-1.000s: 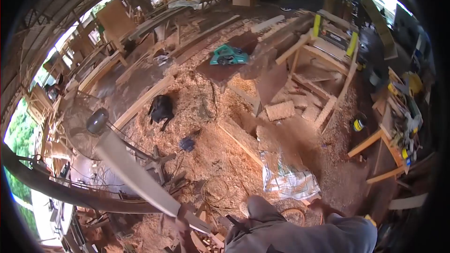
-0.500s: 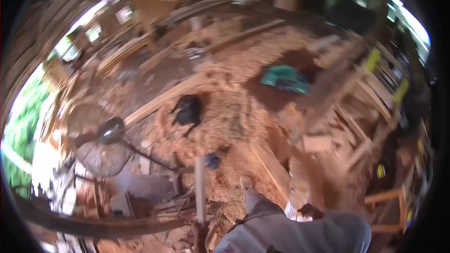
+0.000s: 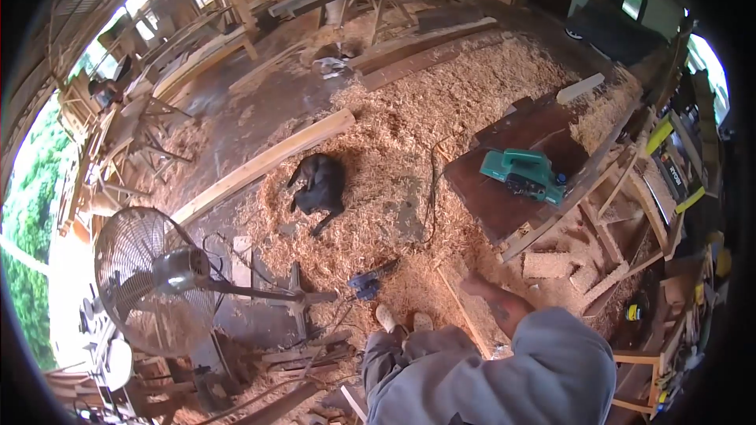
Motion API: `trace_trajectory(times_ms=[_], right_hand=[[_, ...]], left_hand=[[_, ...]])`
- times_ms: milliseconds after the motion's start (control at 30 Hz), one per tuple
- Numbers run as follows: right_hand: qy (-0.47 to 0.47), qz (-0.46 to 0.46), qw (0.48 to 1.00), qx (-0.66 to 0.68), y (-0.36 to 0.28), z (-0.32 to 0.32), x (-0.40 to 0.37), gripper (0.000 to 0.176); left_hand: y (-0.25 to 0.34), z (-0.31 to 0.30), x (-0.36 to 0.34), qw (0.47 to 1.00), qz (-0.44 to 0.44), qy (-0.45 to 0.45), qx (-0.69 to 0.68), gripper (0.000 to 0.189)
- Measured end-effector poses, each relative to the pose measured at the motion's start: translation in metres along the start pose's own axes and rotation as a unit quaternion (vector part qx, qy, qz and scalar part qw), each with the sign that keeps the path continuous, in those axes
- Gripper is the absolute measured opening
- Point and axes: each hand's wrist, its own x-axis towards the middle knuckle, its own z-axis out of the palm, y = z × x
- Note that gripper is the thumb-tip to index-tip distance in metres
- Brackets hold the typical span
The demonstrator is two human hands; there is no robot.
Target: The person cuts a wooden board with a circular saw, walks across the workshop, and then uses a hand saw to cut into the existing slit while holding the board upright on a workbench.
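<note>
Head view: apparently at a reaching step, the right hand (image 3: 474, 283) is near the pale plank (image 3: 464, 313), grip unreadable, left hand unseen; touching the teal power planer (image 3: 521, 173), by the right edge of the dark board (image 3: 543, 132), would call for stretching farther.

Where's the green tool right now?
In the head view, the green tool lies right of centre on the dark brown board, beyond the person's right hand.
</note>
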Motion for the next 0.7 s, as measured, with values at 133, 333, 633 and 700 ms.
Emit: trace_trajectory(times_ms=[133, 333, 633, 700], right_hand=[[-0.091, -0.096, 0.989, -0.071, -0.044, -0.012, 0.031, 0.036], [-0.025, 0.002, 0.999, 0.045, -0.098, -0.070, 0.068, 0.034], [0.143, 0.043, 0.981, 0.121, -0.132, -0.175, 0.200, 0.033], [0.161, -0.017, 0.975, 0.154, -0.138, -0.183, 0.221, 0.031]], left_hand=[[0.032, 0.002, 0.033, 0.999, -0.012, -0.045, -0.014, 0.032], [0.094, -0.017, 0.101, 0.995, -0.022, -0.099, -0.022, 0.032], [0.364, 0.012, 0.163, 0.971, 0.116, -0.161, 0.136, 0.025], [0.408, 0.033, 0.171, 0.972, 0.081, -0.182, 0.125, 0.025]])
